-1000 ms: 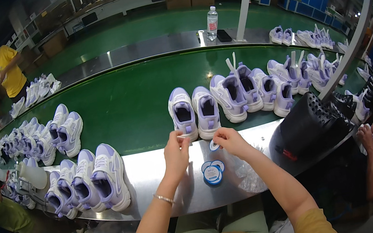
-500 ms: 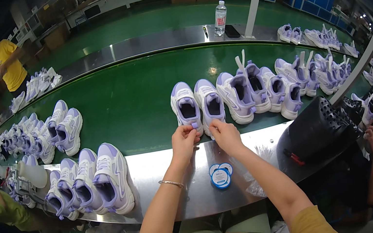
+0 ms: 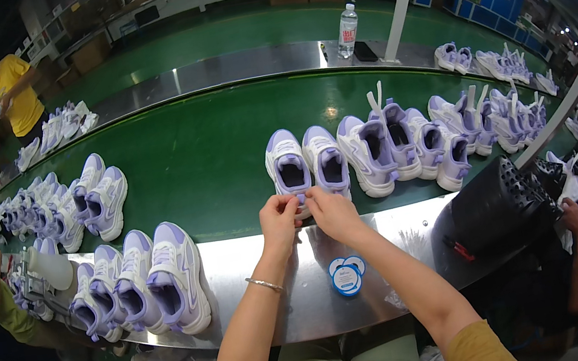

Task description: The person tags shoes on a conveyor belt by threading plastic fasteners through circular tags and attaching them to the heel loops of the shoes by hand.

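A pair of white and lilac sneakers stands on the green belt, toes pointing away from me: a left sneaker (image 3: pixel 287 158) and a right sneaker (image 3: pixel 324 155). Behind the left sneaker's heel, my left hand (image 3: pixel 279 220) is closed in a pinch on its lilac heel tab. My right hand (image 3: pixel 333 213) meets it from the other side, thumb and fingers pressed together at the same heel; what they pinch is too small to make out. On the metal ledge (image 3: pixel 303 308) below my hands lie several round blue and white tags (image 3: pixel 347 279).
More sneakers (image 3: pixel 404 138) line the belt to the right, and others (image 3: pixel 168 277) stand at left. A black perforated bin (image 3: pixel 492 204) sits on the right ledge. Beyond the belt are a water bottle (image 3: pixel 347 31) and a dark phone (image 3: pixel 364 51). Other people work at both sides.
My right hand has moved left, from behind the right sneaker's heel to the left sneaker's heel, beside my left hand. The left hand stays at that heel.
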Available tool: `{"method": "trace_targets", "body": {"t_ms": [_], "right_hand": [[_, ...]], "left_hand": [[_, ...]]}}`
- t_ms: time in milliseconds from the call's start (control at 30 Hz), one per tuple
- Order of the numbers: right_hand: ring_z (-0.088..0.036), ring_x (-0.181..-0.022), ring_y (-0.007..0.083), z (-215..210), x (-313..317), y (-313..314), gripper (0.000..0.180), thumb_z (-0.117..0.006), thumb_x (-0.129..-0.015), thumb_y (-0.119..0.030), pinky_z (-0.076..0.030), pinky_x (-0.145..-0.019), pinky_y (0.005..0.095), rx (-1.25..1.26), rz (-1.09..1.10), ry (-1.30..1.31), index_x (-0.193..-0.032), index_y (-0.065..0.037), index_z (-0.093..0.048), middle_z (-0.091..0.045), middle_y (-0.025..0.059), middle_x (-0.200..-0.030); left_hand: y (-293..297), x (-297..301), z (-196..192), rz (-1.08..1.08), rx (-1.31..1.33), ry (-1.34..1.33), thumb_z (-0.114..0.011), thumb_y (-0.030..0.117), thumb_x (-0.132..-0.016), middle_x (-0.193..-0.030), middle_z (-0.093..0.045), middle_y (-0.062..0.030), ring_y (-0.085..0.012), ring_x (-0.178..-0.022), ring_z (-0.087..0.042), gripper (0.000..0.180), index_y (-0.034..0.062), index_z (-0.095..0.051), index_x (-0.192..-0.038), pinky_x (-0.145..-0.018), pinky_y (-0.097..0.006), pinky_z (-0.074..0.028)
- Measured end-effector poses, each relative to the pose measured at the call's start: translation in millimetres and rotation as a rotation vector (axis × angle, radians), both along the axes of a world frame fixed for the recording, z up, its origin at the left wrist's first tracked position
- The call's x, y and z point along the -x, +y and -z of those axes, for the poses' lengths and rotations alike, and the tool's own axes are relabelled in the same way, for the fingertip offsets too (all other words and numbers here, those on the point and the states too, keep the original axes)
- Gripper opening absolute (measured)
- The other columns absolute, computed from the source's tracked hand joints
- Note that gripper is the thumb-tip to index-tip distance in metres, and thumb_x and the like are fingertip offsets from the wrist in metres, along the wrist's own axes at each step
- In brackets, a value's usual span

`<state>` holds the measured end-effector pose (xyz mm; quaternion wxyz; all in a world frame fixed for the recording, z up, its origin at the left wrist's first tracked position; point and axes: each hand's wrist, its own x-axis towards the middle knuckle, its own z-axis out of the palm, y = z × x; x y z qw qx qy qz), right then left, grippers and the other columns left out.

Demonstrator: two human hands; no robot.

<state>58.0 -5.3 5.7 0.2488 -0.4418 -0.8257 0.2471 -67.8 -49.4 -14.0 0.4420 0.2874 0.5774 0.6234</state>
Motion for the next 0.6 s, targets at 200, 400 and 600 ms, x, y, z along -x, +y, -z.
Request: {"method": "trace_targets", "body": {"t_ms": [200,400,600], "right_hand": [[-0.061,-0.074,0.0393,-19,-18,-2,0.019,-0.048,-0.088,-0.006,-0.047,-0.067,0.0449,0.035,-0.068,0.294,-0.105,-0.002,-0.054,-0.064,0.0199,-0.081],[-0.060,-0.062,0.0161,-21,5,7,0.014,-0.053,-0.090,-0.009,-0.045,-0.055,0.0289,0.247,-0.128,0.585,-0.099,0.001,-0.055,-0.062,0.0108,-0.070],[-0.045,-0.050,0.0050,-27,1,7,0.011,-0.054,-0.092,-0.013,-0.034,-0.041,0.0183,0.787,0.004,0.854,-0.094,-0.002,-0.055,-0.056,0.0028,-0.069]], "left_hand": [[-12,13,-17,-0.090,-0.130,0.187,-0.058,0.007,-0.089,-0.084,-0.063,-0.0056,-0.0079,-0.070,-0.058,0.006,0.0010,-0.059,-0.089,-0.050,-0.020,-0.044],[-4,-1,-25,0.236,-0.122,0.397,-0.050,0.005,-0.093,-0.081,-0.061,-0.0050,-0.0076,-0.064,-0.055,0.005,0.0010,-0.052,-0.091,-0.049,-0.020,-0.044],[-9,7,-22,0.113,-0.139,0.311,-0.050,0.005,-0.093,-0.073,-0.056,-0.0021,-0.0052,-0.057,-0.048,0.005,0.0017,-0.052,-0.090,-0.046,-0.020,-0.040]]}}
